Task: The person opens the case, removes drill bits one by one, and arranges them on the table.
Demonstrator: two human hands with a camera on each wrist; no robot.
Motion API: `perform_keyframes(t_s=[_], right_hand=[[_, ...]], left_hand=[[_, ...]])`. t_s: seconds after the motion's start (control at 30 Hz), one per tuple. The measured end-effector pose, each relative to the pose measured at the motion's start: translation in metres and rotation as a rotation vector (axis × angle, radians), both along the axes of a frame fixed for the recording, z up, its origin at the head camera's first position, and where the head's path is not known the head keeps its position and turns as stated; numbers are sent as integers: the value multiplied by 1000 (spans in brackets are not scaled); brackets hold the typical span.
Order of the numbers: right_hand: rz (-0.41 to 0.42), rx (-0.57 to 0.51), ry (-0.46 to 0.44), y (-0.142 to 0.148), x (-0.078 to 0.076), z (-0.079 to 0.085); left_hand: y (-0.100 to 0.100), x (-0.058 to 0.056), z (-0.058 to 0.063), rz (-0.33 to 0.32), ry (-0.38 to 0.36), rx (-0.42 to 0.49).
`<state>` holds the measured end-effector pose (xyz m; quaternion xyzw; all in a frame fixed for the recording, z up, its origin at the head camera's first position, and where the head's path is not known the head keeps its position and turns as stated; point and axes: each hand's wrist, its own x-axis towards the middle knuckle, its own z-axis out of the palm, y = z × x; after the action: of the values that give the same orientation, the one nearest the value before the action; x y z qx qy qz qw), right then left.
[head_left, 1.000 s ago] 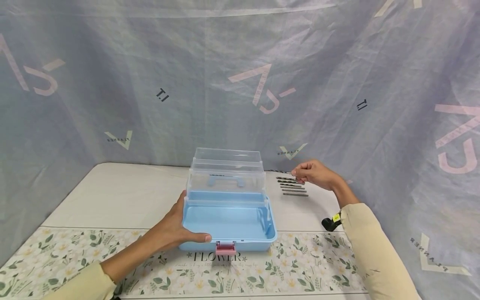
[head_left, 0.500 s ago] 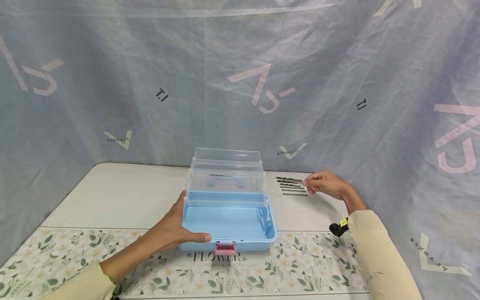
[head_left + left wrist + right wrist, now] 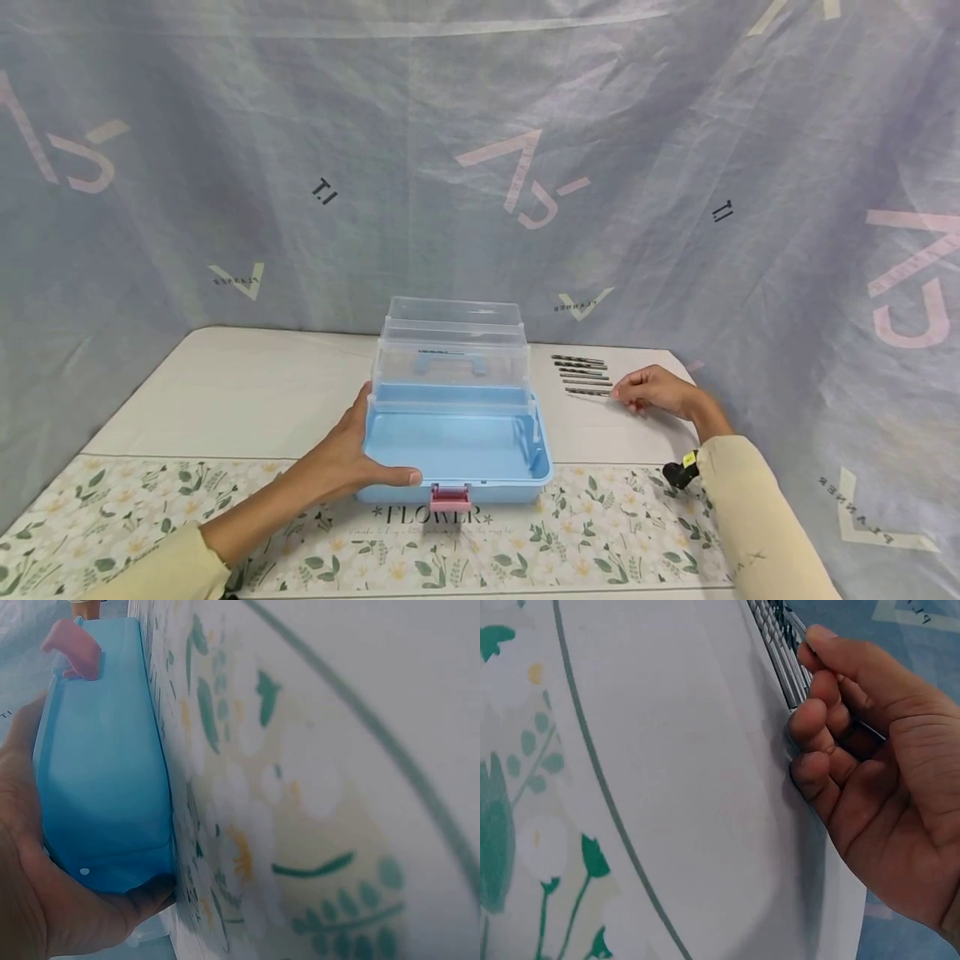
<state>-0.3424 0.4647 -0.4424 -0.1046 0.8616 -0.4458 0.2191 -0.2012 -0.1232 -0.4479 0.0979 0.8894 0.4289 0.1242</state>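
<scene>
A light blue plastic toolbox (image 3: 450, 450) with a pink latch (image 3: 450, 498) stands with its clear tiered lid (image 3: 453, 333) raised. My left hand (image 3: 352, 450) grips its left end, the thumb lying along the front rim and the fingers at the side; the left wrist view shows the hand round the box corner. Farther right, my right hand (image 3: 652, 393) pinches the end of a drill bit (image 3: 588, 392) between thumb and index finger. That bit overlaps the nearest of several drill bits (image 3: 581, 367) laid side by side. In the right wrist view, their shanks (image 3: 784, 675) lie beside the curled fingers.
Another drill bit (image 3: 442, 352) shows through the clear lid. A floral cloth strip (image 3: 300, 550) covers the front of the white table (image 3: 247, 392). A grey printed curtain (image 3: 420, 167) hangs behind and at the sides. A black wrist camera (image 3: 678, 473) hangs under the right sleeve.
My right hand has carried the pinched drill bit from the far side of the row toward the near side, first drifting right. My left hand and the toolbox have stayed put.
</scene>
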Motion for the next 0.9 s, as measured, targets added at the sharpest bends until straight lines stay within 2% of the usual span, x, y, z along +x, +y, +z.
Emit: perform_keyframes(t_s=[0.37, 0.7, 0.9], right_hand=[[17, 50, 41, -7, 5, 0], [-22, -10, 79, -7, 5, -7], [-67, -43, 76, -9, 6, -8]], left_hand=[[1, 1, 1, 3, 7, -4], [0, 3, 1, 1, -17, -15], [-1, 0, -1, -12, 28, 32]])
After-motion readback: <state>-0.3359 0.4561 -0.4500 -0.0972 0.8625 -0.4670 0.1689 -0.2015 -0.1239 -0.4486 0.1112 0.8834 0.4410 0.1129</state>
